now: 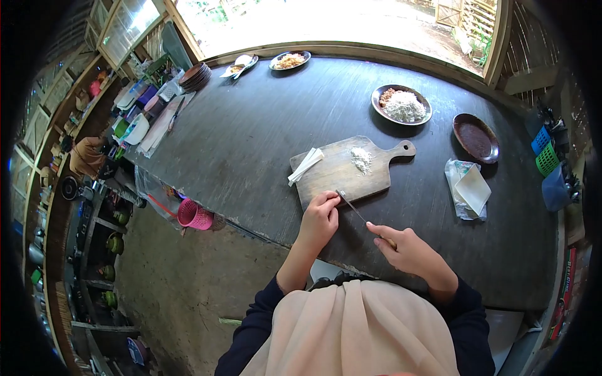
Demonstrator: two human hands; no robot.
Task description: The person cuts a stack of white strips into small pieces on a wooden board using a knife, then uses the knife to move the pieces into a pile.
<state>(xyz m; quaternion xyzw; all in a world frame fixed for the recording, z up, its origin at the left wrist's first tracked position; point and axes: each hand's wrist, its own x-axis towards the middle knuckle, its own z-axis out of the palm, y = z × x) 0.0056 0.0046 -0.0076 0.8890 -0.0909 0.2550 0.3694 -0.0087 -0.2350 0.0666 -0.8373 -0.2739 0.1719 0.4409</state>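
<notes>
My right hand (404, 247) is closed around the handle of a knife (354, 208), whose blade points up and left to the near edge of a wooden cutting board (342, 178). My left hand (322, 216) rests at that edge by the blade's tip, fingers pinched together. A tiny white bit shows near the fingertips; what they hold is too small to make out. On the board's left side lies a stack of white strips (306, 167). Finely cut white shreds (361, 160) form a small heap near the board's handle.
Beyond the board stands a plate of white shreds and reddish pieces (403, 105). To the right are an empty brown dish (476, 138) and white square sheets on plastic packaging (471, 190). Two food plates (290, 61) (240, 66) sit at the far edge. Stacked brown plates (195, 78) stand far left.
</notes>
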